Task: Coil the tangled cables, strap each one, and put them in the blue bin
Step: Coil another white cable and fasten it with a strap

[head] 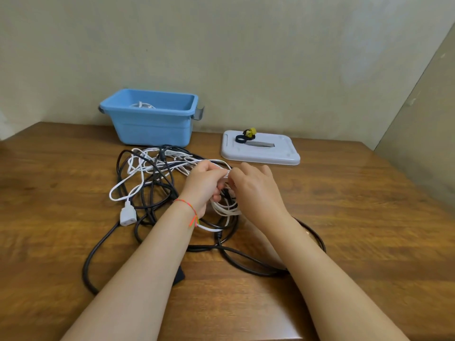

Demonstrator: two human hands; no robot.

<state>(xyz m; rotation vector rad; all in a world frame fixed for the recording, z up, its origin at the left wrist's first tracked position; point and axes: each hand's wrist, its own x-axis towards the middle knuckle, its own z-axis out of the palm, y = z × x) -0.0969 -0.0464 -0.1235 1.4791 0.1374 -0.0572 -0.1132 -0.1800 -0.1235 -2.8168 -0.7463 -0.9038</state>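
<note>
While both hands pinch white cable (pixel 225 207) coils, left hand (pixel 205 184) grip closed, right hand (pixel 256 190) likewise, no legible writing.

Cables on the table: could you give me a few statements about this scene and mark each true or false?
1. Both hands hold the white cable. True: left hand and right hand grip its loops.
2. The blue bin holds nothing. False: a white cable lies inside.
3. The straps sit on the grey lid. True.
4. The black cable is already coiled. False: it sprawls loose across the table.
5. The lid covers the bin. False: it lies beside it.
</note>
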